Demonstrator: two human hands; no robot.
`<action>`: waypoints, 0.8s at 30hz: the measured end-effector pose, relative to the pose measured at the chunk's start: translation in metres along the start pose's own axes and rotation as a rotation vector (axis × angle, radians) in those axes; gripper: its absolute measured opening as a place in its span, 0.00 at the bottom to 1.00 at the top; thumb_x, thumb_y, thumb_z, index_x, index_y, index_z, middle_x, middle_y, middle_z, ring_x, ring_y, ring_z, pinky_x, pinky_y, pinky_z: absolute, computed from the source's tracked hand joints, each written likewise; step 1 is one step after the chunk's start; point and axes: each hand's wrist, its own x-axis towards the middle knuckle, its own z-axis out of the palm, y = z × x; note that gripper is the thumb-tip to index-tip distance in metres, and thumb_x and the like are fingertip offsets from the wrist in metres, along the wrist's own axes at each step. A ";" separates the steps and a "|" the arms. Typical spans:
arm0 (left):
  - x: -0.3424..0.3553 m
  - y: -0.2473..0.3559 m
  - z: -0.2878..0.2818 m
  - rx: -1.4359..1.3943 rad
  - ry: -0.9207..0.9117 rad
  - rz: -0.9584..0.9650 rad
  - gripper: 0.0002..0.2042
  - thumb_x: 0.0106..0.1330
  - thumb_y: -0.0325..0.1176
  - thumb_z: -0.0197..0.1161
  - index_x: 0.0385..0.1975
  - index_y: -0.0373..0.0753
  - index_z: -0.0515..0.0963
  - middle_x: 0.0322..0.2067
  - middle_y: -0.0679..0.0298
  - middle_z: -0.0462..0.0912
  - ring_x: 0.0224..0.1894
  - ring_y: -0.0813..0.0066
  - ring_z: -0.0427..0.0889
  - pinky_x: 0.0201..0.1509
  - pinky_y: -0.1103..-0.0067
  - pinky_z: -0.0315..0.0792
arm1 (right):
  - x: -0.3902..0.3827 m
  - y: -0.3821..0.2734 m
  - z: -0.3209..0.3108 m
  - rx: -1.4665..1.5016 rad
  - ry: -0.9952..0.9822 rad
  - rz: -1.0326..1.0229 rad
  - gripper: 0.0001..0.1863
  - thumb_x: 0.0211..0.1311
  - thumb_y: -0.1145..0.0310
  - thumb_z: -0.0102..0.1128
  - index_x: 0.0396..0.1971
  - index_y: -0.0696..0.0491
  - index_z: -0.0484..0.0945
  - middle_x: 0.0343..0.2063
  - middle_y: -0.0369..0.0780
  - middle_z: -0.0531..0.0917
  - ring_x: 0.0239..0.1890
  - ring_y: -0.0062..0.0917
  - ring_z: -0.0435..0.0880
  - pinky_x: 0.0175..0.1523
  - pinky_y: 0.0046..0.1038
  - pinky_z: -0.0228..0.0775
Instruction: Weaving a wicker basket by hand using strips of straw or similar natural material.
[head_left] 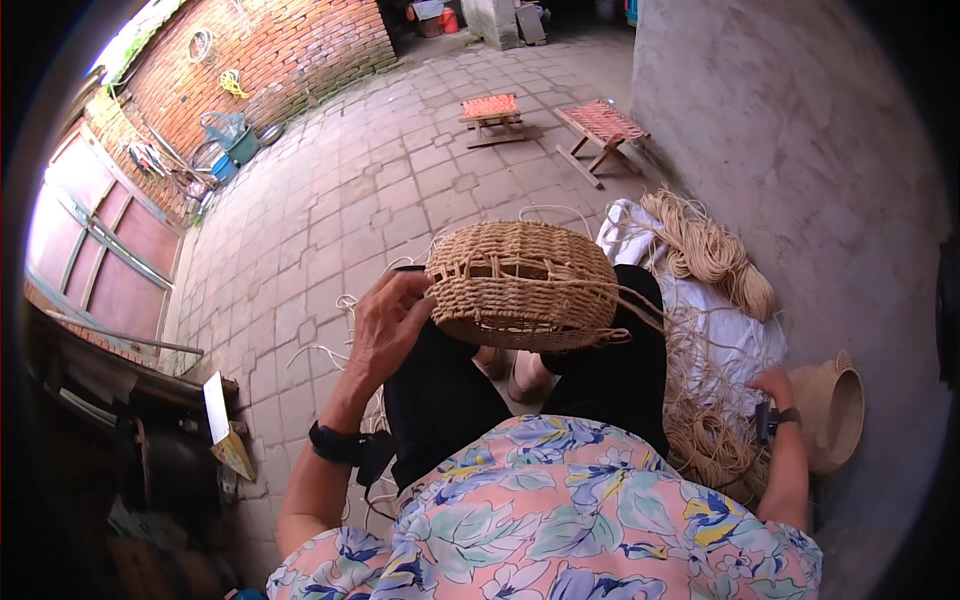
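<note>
A woven basket (525, 312) of tan cord rests on my lap, tilted on its side, with an open band across its weave and loose cord ends at its right. My left hand (388, 325) grips the basket's left edge, fingers bent against the weave. Down at my right side, my right hand (772, 388) reaches to the white cloth (715, 315), beside tangled cord (715, 445). Its fingers are only partly visible, and whether they hold anything cannot be made out.
A thick cord hank (705, 250) lies on the cloth near the grey wall (800, 150). Beside my right wrist stands a round tan container (832, 415). Two low stools (602, 122) with red woven seats stand ahead on the paving. Loose cord trails left of my legs.
</note>
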 end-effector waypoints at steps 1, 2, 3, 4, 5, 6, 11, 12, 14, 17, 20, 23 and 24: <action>0.008 0.008 0.006 -0.006 0.051 0.045 0.08 0.57 0.29 0.62 0.35 0.35 0.77 0.31 0.62 0.78 0.29 0.78 0.77 0.32 0.80 0.72 | 0.005 -0.013 0.004 -0.172 0.015 -0.271 0.27 0.36 0.54 0.73 0.31 0.62 0.78 0.30 0.52 0.82 0.35 0.48 0.80 0.40 0.41 0.71; 0.013 0.011 0.011 0.008 0.047 0.038 0.08 0.57 0.29 0.62 0.35 0.35 0.77 0.31 0.62 0.78 0.29 0.78 0.77 0.32 0.80 0.72 | -0.001 -0.062 -0.006 -0.136 -0.019 -0.333 0.30 0.39 0.57 0.71 0.42 0.58 0.75 0.39 0.50 0.80 0.41 0.44 0.77 0.49 0.38 0.69; 0.017 0.014 0.016 -0.020 0.049 0.051 0.08 0.57 0.29 0.62 0.35 0.35 0.77 0.32 0.62 0.77 0.29 0.78 0.76 0.31 0.80 0.72 | -0.007 -0.099 -0.012 -0.037 0.183 -0.576 0.26 0.41 0.64 0.70 0.43 0.58 0.75 0.39 0.48 0.79 0.42 0.43 0.77 0.49 0.36 0.69; 0.020 0.016 0.022 -0.043 0.052 0.060 0.09 0.56 0.29 0.63 0.35 0.35 0.77 0.34 0.62 0.77 0.29 0.78 0.76 0.31 0.80 0.72 | -0.025 -0.164 -0.034 0.236 0.248 -0.671 0.23 0.44 0.70 0.66 0.44 0.59 0.74 0.37 0.46 0.79 0.41 0.38 0.78 0.47 0.32 0.69; 0.022 0.012 0.028 -0.038 0.050 0.056 0.07 0.56 0.28 0.63 0.34 0.36 0.77 0.34 0.63 0.76 0.28 0.78 0.76 0.31 0.81 0.72 | -0.065 -0.237 -0.065 0.567 0.355 -0.858 0.16 0.45 0.72 0.65 0.37 0.58 0.76 0.31 0.45 0.78 0.34 0.34 0.78 0.41 0.29 0.70; 0.025 0.010 0.033 -0.036 0.037 0.067 0.07 0.56 0.28 0.63 0.34 0.36 0.77 0.34 0.63 0.76 0.28 0.78 0.76 0.31 0.81 0.72 | -0.081 -0.280 -0.073 0.666 0.378 -0.886 0.12 0.48 0.76 0.62 0.36 0.58 0.77 0.30 0.44 0.78 0.33 0.30 0.79 0.39 0.27 0.69; 0.026 0.007 0.038 -0.036 0.023 0.061 0.04 0.57 0.26 0.61 0.31 0.36 0.77 0.31 0.63 0.75 0.29 0.78 0.77 0.32 0.81 0.73 | -0.170 -0.423 -0.098 0.511 0.672 -1.389 0.09 0.47 0.73 0.63 0.31 0.54 0.77 0.27 0.40 0.77 0.34 0.35 0.77 0.41 0.36 0.68; 0.026 0.006 0.038 -0.034 0.019 0.065 0.04 0.57 0.26 0.61 0.31 0.36 0.77 0.31 0.63 0.75 0.29 0.78 0.77 0.32 0.81 0.73 | -0.175 -0.434 -0.098 0.413 0.715 -1.393 0.09 0.47 0.72 0.63 0.30 0.54 0.77 0.27 0.40 0.77 0.36 0.36 0.77 0.42 0.38 0.68; 0.026 0.004 0.038 -0.037 0.021 0.094 0.05 0.56 0.25 0.61 0.32 0.35 0.76 0.32 0.63 0.75 0.29 0.78 0.77 0.32 0.80 0.73 | -0.169 -0.443 -0.089 0.365 0.772 -1.409 0.07 0.48 0.72 0.62 0.29 0.54 0.75 0.26 0.41 0.77 0.34 0.35 0.77 0.40 0.37 0.68; 0.026 0.008 0.035 -0.082 0.007 0.049 0.07 0.55 0.24 0.61 0.34 0.35 0.76 0.33 0.62 0.76 0.29 0.77 0.77 0.33 0.80 0.74 | -0.163 -0.432 -0.085 0.498 0.665 -1.402 0.06 0.50 0.72 0.61 0.27 0.55 0.74 0.24 0.42 0.76 0.29 0.35 0.78 0.35 0.36 0.69; 0.023 0.009 0.030 -0.123 0.012 0.071 0.10 0.53 0.24 0.64 0.35 0.36 0.76 0.33 0.61 0.76 0.30 0.72 0.80 0.33 0.78 0.76 | -0.169 -0.395 -0.096 0.744 0.358 -1.298 0.04 0.55 0.74 0.58 0.27 0.57 0.73 0.19 0.44 0.75 0.22 0.34 0.78 0.27 0.30 0.69; 0.021 0.013 0.026 -0.063 -0.063 0.124 0.11 0.54 0.26 0.64 0.37 0.36 0.76 0.37 0.61 0.76 0.33 0.73 0.78 0.36 0.78 0.74 | -0.181 -0.369 -0.100 0.737 0.090 -1.190 0.02 0.57 0.76 0.58 0.26 0.58 0.75 0.18 0.43 0.77 0.21 0.25 0.79 0.27 0.24 0.68; 0.021 0.013 0.026 -0.064 -0.072 0.130 0.11 0.54 0.26 0.64 0.37 0.36 0.76 0.37 0.61 0.76 0.33 0.73 0.78 0.36 0.78 0.74 | -0.186 -0.368 -0.100 0.741 0.095 -1.181 0.02 0.57 0.76 0.58 0.26 0.58 0.75 0.18 0.43 0.77 0.21 0.25 0.79 0.27 0.24 0.68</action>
